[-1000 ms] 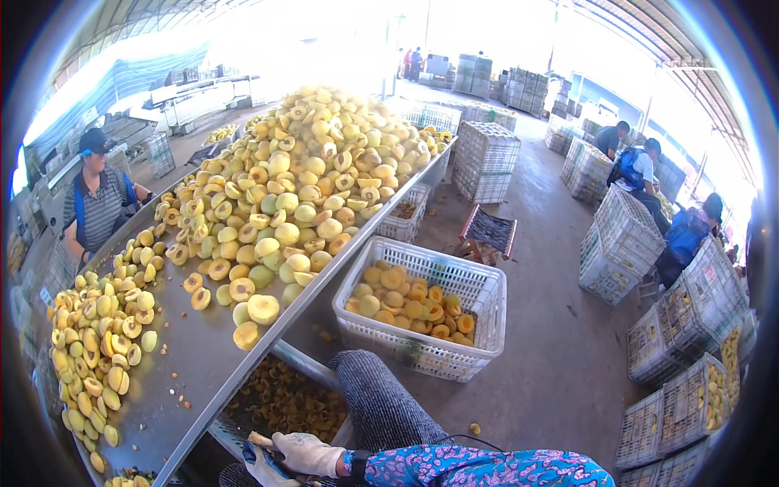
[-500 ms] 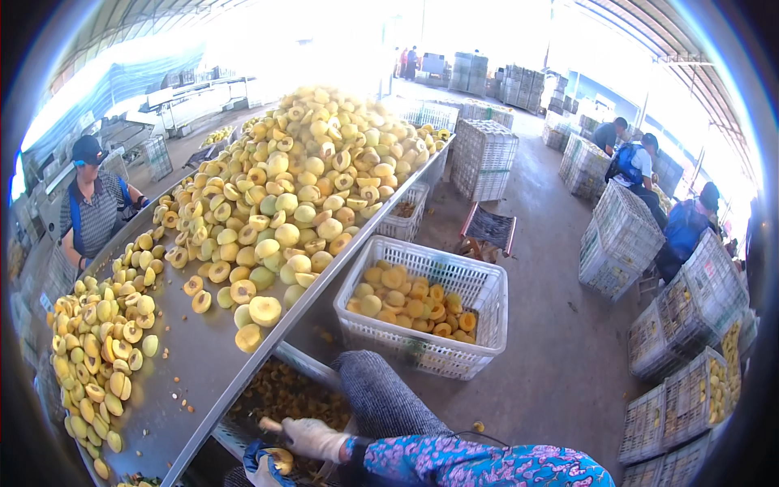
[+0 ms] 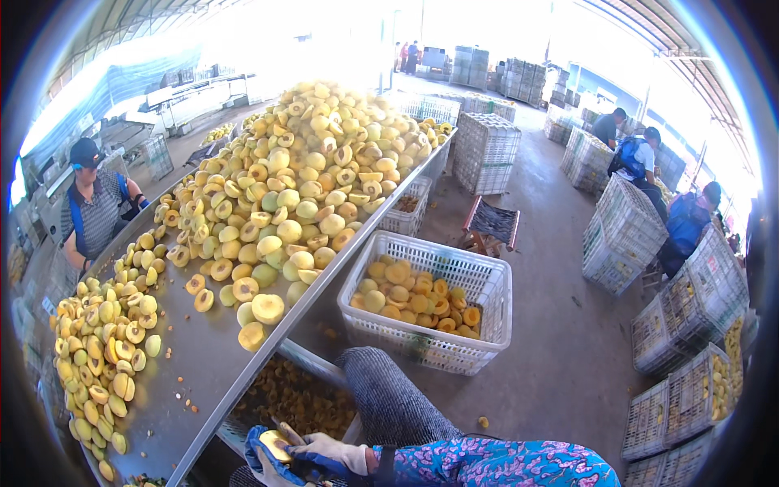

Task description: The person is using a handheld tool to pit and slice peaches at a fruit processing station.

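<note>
In my left hand (image 3: 261, 464), gloved in blue and white, rests a yellow peach half (image 3: 276, 446), cut face up. My right hand (image 3: 331, 451), in a pale glove, is closed around a tool with a wooden handle (image 3: 287, 433) and meets the fruit. The tool's working end is hidden. Below both hands stands a crate of brown and yellow scraps (image 3: 296, 398). A sloping metal table (image 3: 191, 357) to the left bears a big heap of peach halves (image 3: 300, 187). Right of it, a white plastic crate (image 3: 422, 345) holds orange-yellow peach halves (image 3: 418, 296).
The table's raised metal edge (image 3: 324, 280) runs between the heap and my knee (image 3: 389, 398). Across the table sits a co-worker (image 3: 101, 195). A folding stool (image 3: 492, 223) stands beyond the white crate. Stacked crates (image 3: 621, 231) and more people line the right side.
My right hand has come down and in to the peach half, bringing the wooden-handled tool with it. My left hand has risen more into view with the fruit. The view has shifted slightly.
</note>
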### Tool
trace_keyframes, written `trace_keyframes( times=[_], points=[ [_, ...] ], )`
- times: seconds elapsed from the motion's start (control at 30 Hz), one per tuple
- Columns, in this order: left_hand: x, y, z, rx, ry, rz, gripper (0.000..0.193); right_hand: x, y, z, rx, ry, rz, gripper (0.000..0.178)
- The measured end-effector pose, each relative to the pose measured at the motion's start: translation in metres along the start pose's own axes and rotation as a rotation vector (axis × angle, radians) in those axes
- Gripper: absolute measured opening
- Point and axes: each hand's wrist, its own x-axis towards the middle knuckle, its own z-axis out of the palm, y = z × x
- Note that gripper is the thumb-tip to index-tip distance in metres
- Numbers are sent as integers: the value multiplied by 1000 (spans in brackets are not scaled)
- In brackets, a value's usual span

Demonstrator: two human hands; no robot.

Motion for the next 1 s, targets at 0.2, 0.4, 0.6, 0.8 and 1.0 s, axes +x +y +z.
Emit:
trace_keyframes(
  times=[0.2,0.4,0.6,0.8,1.0],
  points=[
    [16,-45,-53,-221,-68,-616,26,-18,-39,6,-1036,128,-439,26],
    [15,-60,-20,-74,51,-354,27,-6,-35,9,-1428,322,-648,15],
    [24,-71,-27,-451,161,-384,34,0,-27,30,-1185,218,-780,22],
    [27,-44,-35,-803,226,-477,45,-21,-40,2,-796,364,-290,27],
    [26,-40,-40,-903,187,-440,38,-52,-45,25,-889,282,-191,33]
  ],
)
